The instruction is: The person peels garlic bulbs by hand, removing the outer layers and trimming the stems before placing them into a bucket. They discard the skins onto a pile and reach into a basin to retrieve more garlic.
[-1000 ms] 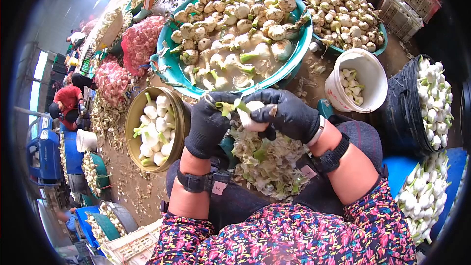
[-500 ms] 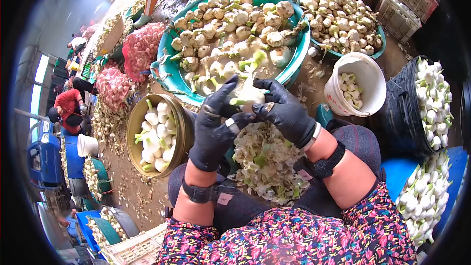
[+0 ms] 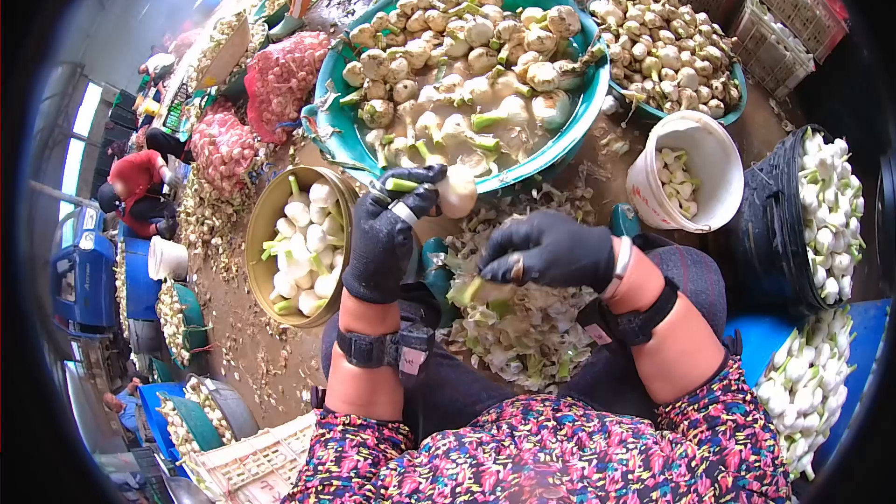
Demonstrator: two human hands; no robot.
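My left hand point(image 3: 381, 247), in a black glove, grips a garlic bulb point(image 3: 457, 192) by its green stem, the pale round end pointing right. My right hand point(image 3: 551, 250), gloved in black too, is closed and apart from the bulb. From its fingertips hangs a strip of garlic peel point(image 3: 474, 291), smeared by motion. Under my hands, between my knees, lies a heap of peelings point(image 3: 523, 341). Just beyond my hands, a teal tub point(image 3: 327, 98) holds many unpeeled garlic bulbs point(image 3: 481, 61) in murky water.
To the left stands a yellowish bucket point(image 3: 254, 247) of peeled white bulbs. On the right are a white bucket point(image 3: 723, 173) of small pieces, a black tub point(image 3: 761, 233) of peeled garlic and another basin point(image 3: 737, 107). A co-worker in red point(image 3: 138, 182) sits at far left.
My hands have moved apart. The left has carried the bulb slightly left and down; the right has come away lower with a strip of peel.
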